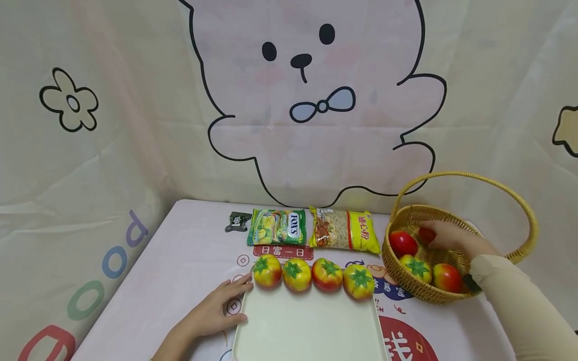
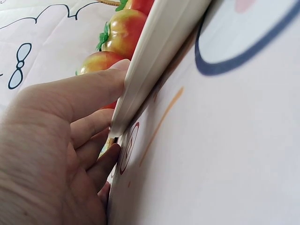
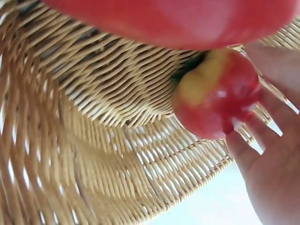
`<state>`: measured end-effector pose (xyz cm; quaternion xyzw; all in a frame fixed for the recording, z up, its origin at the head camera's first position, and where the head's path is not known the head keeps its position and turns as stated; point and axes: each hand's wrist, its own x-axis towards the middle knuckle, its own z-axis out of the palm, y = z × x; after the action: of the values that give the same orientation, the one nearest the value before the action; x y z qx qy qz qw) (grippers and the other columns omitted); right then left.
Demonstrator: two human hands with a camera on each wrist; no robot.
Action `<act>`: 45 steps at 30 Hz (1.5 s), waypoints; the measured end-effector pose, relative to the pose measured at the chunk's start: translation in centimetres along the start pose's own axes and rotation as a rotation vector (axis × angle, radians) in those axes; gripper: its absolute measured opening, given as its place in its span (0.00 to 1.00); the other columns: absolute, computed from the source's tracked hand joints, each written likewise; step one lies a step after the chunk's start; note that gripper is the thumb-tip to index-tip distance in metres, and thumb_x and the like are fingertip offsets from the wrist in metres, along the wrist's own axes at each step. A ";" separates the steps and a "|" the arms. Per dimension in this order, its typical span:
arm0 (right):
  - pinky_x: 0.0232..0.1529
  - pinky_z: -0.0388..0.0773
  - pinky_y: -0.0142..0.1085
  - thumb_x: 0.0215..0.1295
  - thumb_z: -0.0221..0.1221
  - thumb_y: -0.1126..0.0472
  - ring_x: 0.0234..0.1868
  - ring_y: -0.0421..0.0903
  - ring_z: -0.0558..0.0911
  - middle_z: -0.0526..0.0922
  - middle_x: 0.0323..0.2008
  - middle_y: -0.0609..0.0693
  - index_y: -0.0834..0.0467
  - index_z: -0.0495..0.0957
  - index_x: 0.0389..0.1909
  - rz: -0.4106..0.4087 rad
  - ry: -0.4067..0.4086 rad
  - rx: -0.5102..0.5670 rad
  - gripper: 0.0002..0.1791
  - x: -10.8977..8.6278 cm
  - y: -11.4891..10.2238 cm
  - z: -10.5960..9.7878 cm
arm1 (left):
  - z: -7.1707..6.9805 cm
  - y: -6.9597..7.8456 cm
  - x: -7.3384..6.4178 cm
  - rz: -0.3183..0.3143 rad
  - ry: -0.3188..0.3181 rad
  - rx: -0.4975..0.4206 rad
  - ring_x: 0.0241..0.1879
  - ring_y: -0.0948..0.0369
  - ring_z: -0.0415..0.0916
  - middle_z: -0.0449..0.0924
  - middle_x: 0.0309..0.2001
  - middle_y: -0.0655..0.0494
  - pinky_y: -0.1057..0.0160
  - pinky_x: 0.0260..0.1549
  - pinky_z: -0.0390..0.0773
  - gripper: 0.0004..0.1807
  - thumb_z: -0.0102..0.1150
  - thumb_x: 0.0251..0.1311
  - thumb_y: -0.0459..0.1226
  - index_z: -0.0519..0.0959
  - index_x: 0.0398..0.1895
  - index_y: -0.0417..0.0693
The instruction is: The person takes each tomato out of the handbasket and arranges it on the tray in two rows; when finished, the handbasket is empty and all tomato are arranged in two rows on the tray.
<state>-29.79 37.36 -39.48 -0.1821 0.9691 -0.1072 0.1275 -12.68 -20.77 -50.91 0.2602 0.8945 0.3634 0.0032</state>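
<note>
At the tray's left edge, my left hand (image 1: pixel 214 311) rests with fingers spread, and its thumb touches the rim in the left wrist view. The cream tray (image 1: pixel 311 326) has a row of several red-and-yellow toy tomatoes (image 1: pixel 328 275) with green leaf tops along its far side. My right hand (image 1: pixel 447 235) reaches into the wicker basket (image 1: pixel 422 293) at the right. Its fingers curl against a red-and-yellow toy tomato (image 3: pixel 218 96) near the basket wall. More tomatoes lie in the basket: a red one (image 1: pixel 403 244), a yellow one (image 1: pixel 415 268) and another red one (image 1: pixel 447 278).
Behind the tray lie a small dark packet (image 1: pixel 238 221), a green Fox's bag (image 1: pixel 277 227) and a yellow pasta bag (image 1: pixel 344 229). The basket's tall handle (image 1: pixel 469 174) arches above the right hand. A printed cloth hangs behind the table.
</note>
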 end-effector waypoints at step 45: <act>0.33 0.75 0.45 0.42 0.68 0.66 0.34 0.57 0.72 0.72 0.38 0.69 0.72 0.63 0.53 0.105 0.077 0.005 0.36 -1.0 3.0 -0.9 | 0.0 -0.3 0.0 0.005 -0.004 0.010 0.69 0.50 0.60 0.63 0.70 0.56 0.38 0.65 0.55 0.35 0.66 0.50 0.52 0.73 0.62 0.53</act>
<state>-30.13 40.67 -39.16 -0.1262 0.9812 -0.1099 0.0960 -12.79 -20.92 -51.12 0.2633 0.8956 0.3587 0.0028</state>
